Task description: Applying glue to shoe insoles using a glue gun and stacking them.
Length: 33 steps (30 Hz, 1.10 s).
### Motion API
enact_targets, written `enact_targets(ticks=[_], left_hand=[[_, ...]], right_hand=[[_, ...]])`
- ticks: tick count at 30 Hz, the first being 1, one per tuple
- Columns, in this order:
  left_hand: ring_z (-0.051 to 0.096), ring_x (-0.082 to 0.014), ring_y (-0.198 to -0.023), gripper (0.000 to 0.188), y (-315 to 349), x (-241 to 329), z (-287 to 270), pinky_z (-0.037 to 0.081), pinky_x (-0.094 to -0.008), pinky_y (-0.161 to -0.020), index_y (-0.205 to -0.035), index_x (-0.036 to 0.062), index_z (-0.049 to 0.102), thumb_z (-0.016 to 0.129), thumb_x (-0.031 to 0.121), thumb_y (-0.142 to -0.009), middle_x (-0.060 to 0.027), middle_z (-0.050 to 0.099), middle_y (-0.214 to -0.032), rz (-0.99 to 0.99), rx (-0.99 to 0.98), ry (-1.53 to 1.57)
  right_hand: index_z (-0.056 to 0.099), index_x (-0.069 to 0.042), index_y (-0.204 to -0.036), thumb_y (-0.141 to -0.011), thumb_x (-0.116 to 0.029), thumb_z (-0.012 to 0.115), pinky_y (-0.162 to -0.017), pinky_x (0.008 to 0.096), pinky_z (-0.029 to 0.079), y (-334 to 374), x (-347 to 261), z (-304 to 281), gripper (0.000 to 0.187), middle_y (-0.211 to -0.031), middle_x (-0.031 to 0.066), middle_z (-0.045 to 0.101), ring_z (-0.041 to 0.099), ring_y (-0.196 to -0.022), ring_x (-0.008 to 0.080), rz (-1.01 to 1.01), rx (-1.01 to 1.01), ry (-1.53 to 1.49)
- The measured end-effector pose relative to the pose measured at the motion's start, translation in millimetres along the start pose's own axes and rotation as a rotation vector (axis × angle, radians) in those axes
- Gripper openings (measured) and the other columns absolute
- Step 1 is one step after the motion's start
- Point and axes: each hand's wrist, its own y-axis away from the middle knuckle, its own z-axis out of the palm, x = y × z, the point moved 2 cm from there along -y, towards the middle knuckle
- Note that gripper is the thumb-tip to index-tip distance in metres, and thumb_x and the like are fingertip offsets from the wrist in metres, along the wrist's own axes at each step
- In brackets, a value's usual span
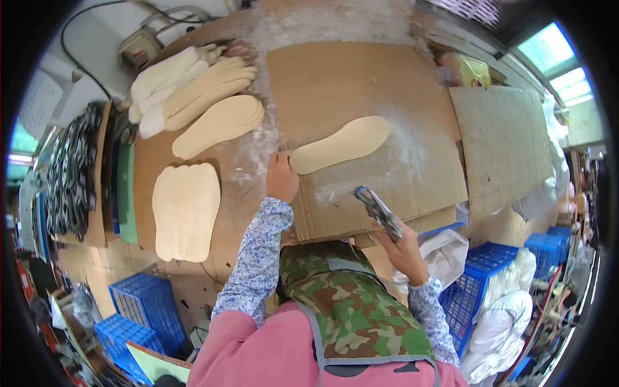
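A single cream insole (340, 146) lies slantwise on the brown cardboard sheet (361, 77). At its lower left end is my left hand (282, 177), its fingers closed on the edge. My right hand (405, 253) grips a grey metal tool with a blue ring at its tip, which looks like a spray gun (379, 211). That tip points up and left, apart from the insole and nearer the cardboard's front edge. White residue marks the cardboard around the insole.
Left of the cardboard lie a fanned stack of insoles (222, 126), white fluffy pieces (164, 80) and a row of insoles (187, 213). A worn board (503, 145) adjoins the right side. Blue crates (145, 309) stand below on both sides. Dark shoe-like parts (74, 171) hang far left.
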Motion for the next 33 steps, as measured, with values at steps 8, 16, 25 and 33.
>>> enact_targets(ticks=[8, 16, 25, 33], left_hand=[[0.061, -0.0214, -0.081, 0.044, -8.8, -37.7, 9.0, 0.049, -0.0326, -0.075, -0.11, 0.0034, 0.062, 0.043, -0.008, -0.073, -0.0121, 0.064, -0.092, -0.288, -0.15, 0.385], [0.057, -0.0101, -0.078, 0.044, -9.6, -33.6, -2.6, 0.043, -0.0214, -0.058, -0.116, -0.0003, 0.059, 0.05, -0.005, -0.074, -0.006, 0.064, -0.095, -0.551, -0.279, 0.697], [0.058, -0.0104, -0.081, 0.044, -11.0, -22.6, -6.1, 0.044, -0.0217, -0.062, -0.119, 0.0004, 0.058, 0.05, -0.002, -0.075, -0.0048, 0.065, -0.095, -0.519, -0.293, 0.664], [0.059, -0.0137, -0.083, 0.04, -7.6, -24.1, -3.2, 0.048, -0.0264, -0.073, -0.116, 0.0, 0.058, 0.048, -0.004, -0.078, -0.0066, 0.064, -0.093, -0.332, -0.259, 0.467]], right_hand=[[0.056, 0.0, -0.106, -0.086, -0.005, 0.056, -0.068, 0.0314, 0.045, -56.9, -21.8, 28.6, 0.02, -0.08, 0.0123, 0.06, 0.054, -0.071, 0.0191, -0.171, -0.044, -0.082], [0.052, 0.001, -0.11, -0.087, -0.01, 0.057, -0.069, 0.0423, 0.045, -75.6, -29.6, 41.5, 0.026, -0.085, 0.0252, 0.059, 0.056, -0.08, 0.0427, -0.062, -0.209, -0.054], [0.052, 0.001, -0.106, -0.086, -0.01, 0.058, -0.065, 0.043, 0.044, -83.1, -10.1, 26.6, 0.024, -0.079, 0.0242, 0.058, 0.056, -0.073, 0.043, -0.046, -0.09, 0.054], [0.053, 0.002, -0.102, -0.085, -0.009, 0.059, -0.06, 0.0406, 0.043, -88.1, -1.4, 8.3, 0.02, -0.073, 0.0224, 0.056, 0.056, -0.067, 0.037, -0.068, 0.009, 0.067]])
